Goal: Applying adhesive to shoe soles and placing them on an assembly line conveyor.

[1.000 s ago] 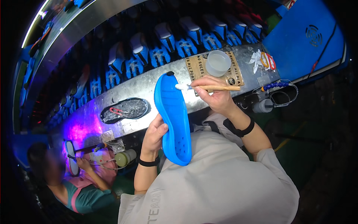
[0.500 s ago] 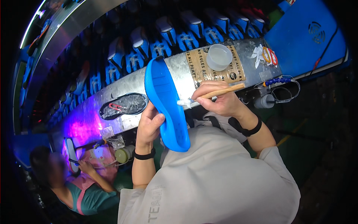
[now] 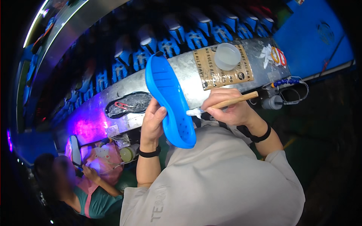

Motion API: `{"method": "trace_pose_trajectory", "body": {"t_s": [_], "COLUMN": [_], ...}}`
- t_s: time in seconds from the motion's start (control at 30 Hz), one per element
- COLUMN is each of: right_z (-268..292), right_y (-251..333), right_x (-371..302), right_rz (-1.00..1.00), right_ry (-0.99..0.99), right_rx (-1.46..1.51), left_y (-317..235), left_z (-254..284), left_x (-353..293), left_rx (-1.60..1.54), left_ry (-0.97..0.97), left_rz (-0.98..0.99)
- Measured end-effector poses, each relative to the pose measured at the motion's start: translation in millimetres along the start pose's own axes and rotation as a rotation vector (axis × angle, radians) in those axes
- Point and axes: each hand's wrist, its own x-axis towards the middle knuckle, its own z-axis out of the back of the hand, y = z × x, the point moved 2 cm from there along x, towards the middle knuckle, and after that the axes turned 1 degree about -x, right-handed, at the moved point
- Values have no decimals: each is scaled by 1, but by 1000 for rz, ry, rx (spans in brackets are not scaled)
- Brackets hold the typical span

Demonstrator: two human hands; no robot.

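A bright blue shoe sole with a raised rim is held up over the bench's near edge, its inner side facing me. My left hand grips it at the left edge near the narrow middle, thumb on the rim. In my right hand is a brush with a wooden handle and a white, wet-looking tip. That tip is beside the sole's right edge; whether it touches cannot be made out. Beyond my right hand, a translucent tub stands on taped brown cardboard.
A dark-rimmed sole with a red clip on it lies left on the metal bench. Scissors and white scraps lie right. Behind the bench run rows of blue shoe parts. A co-worker handles a shoe at lower left.
My right hand and the brush have shifted slightly right and down. The sole's lower end has swung a little right and up. The whole view has also shifted slightly.
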Motion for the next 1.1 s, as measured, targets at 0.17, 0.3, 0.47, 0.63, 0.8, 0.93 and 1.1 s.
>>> {"method": "trace_pose_trajectory", "body": {"t_s": [0.17,0.3,0.47,0.63,0.8,0.93,1.1], "right_z": [8,9,9,7,6,10,14], "right_y": [-8,-22,-45,-59,-66,-71,-75], "right_x": [-12,-26,-40,-46,-53,-64,-73], "right_rz": [-49,-144,-158,-232,-205,-249,-331], "right_ry": [-240,-521,-515,-509,-547,-562,-543], "right_rx": [135,309,286,329,294,317,313], "left_y": [-10,-52,-171,-339,-400,-441,-477], "left_z": [2,-1,-8,20,124,197,262], "left_x": [5,15,43,123,144,99,44], "left_rx": [-48,180,251,232,997,1294,855], "left_ry": [3,17,94,169,-1027,-1530,-1328], "left_rz": [-32,-165,-571,-770,-935,-652,-509]}}
